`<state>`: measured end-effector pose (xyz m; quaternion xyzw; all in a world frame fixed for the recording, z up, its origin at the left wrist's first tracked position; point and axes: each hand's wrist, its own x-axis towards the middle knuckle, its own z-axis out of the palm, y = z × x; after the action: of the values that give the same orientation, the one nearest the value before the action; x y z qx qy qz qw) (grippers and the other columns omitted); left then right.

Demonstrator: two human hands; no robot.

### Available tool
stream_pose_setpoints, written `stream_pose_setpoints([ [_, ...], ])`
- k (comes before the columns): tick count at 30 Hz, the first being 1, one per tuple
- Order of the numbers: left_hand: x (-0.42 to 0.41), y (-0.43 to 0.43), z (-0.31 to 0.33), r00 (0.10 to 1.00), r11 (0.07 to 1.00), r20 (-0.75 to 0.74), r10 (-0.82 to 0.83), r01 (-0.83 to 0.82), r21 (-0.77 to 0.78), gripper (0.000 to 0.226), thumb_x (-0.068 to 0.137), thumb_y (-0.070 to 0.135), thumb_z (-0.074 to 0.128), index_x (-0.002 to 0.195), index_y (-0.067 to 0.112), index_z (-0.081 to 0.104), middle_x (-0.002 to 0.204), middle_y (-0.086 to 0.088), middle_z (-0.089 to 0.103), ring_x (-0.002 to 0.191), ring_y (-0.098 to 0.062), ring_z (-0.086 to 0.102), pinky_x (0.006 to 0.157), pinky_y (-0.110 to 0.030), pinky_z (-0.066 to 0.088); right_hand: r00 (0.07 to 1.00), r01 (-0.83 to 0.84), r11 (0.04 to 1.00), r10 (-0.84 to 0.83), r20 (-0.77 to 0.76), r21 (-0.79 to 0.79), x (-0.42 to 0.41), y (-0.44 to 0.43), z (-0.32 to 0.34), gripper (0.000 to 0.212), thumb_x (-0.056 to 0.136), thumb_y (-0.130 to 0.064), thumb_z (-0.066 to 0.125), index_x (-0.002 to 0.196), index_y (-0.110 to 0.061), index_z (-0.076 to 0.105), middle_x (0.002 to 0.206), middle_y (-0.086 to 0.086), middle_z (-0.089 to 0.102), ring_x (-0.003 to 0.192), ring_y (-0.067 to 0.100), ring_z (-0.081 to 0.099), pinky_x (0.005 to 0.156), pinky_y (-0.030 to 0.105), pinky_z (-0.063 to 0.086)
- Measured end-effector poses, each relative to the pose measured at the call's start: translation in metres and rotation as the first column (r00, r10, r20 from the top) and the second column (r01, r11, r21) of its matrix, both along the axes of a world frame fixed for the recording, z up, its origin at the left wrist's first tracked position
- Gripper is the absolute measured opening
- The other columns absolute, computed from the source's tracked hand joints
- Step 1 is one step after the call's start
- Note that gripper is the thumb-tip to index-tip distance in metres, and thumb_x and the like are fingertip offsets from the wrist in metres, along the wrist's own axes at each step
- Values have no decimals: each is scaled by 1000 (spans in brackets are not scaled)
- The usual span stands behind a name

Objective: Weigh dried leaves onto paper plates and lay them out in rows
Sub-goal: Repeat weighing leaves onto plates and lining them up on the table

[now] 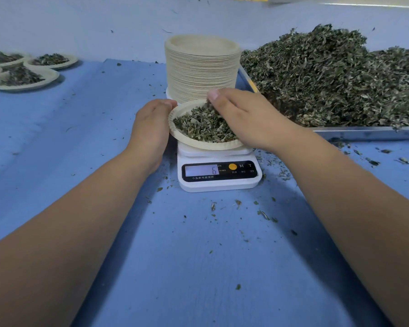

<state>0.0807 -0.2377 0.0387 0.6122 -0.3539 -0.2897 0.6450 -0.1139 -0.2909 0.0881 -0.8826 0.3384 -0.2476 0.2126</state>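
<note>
A paper plate holding dried leaves sits tilted over a white digital scale whose display reads 6. My left hand grips the plate's left rim. My right hand rests over the plate's right side, its fingers curled into the leaves and its thumb up near the far rim. Right behind the scale stands a tall stack of empty paper plates.
A metal tray heaped with dried leaves fills the right side. Several filled plates lie at the far left on the blue table cover. Loose leaf bits are scattered around the scale.
</note>
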Motion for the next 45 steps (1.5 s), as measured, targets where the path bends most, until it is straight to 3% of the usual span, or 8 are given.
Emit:
stream_pose_setpoints([
  [5, -1, 2, 1, 1000, 1000, -5, -5, 5, 1, 38, 82, 29, 51, 107, 14, 75, 110, -9, 75, 110, -28, 69, 102, -55, 53, 991, -90, 995, 94, 96, -48, -6, 8, 2, 53, 105, -54, 36, 111, -15, 72, 106, 5, 73, 103, 16, 65, 94, 38, 52],
  [10, -3, 5, 3, 1000, 1000, -2, -17, 17, -1, 40, 79, 30, 51, 105, 14, 77, 109, -10, 76, 109, -30, 70, 101, -58, 52, 958, 30, 994, 2, 286, -106, -23, -2, -3, 36, 105, -43, 44, 111, -24, 75, 94, -1, 74, 93, 12, 67, 85, 29, 53],
  [14, -3, 6, 4, 1000, 1000, -9, -20, 20, -9, 39, 79, 30, 51, 103, 15, 77, 108, -9, 76, 108, -29, 70, 100, -58, 53, 954, 273, 934, -232, 190, -230, -48, -26, -15, 35, 104, -39, 46, 93, -17, 70, 62, -9, 56, 59, 14, 51, 60, 34, 44],
  [18, -3, 6, 5, 999, 1000, -18, -27, 27, -2, 38, 79, 30, 52, 103, 17, 78, 109, -9, 76, 109, -29, 70, 100, -59, 53, 910, 414, 886, -396, 126, -209, -66, -43, -21, 35, 103, -39, 44, 86, -16, 64, 66, 4, 60, 63, 26, 57, 56, 32, 41],
  [32, -5, 6, 12, 978, 994, -190, -92, 102, 43, 28, 92, 34, 56, 110, 20, 73, 112, -3, 75, 110, -26, 70, 108, -55, 49, 979, 193, 946, -204, -17, -262, -36, -19, -26, 35, 106, -45, 39, 112, -18, 60, 72, -5, 59, 67, 22, 57, 56, 33, 38],
  [35, -1, 9, 19, 935, 997, -352, -51, 67, 33, 22, 99, 27, 55, 104, 14, 72, 91, -7, 75, 88, -25, 74, 96, -53, 57, 990, 131, 962, -141, -25, -240, -28, -9, -24, 31, 107, -45, 37, 113, -19, 52, 69, -6, 60, 74, 22, 58, 69, 33, 44],
  [41, 31, 31, 35, 876, 999, -481, 44, -41, 17, 34, 103, 8, 39, 123, 9, 67, 121, -15, 69, 102, -31, 74, 87, -53, 61, 993, -49, 988, 32, -112, -144, -2, 21, -15, 30, 101, -61, 39, 107, -34, 51, 73, -4, 63, 85, 6, 57, 119, 38, 14],
  [45, 75, 67, 39, 874, 989, -463, 150, -139, 57, 36, 104, 8, 35, 114, 13, 69, 122, -15, 68, 103, -32, 73, 72, -45, 64, 973, -157, 980, 131, -190, -126, 40, 44, -15, 45, 92, -72, 46, 119, -36, 55, 78, -21, 53, 83, -5, 51, 123, 52, 9],
])
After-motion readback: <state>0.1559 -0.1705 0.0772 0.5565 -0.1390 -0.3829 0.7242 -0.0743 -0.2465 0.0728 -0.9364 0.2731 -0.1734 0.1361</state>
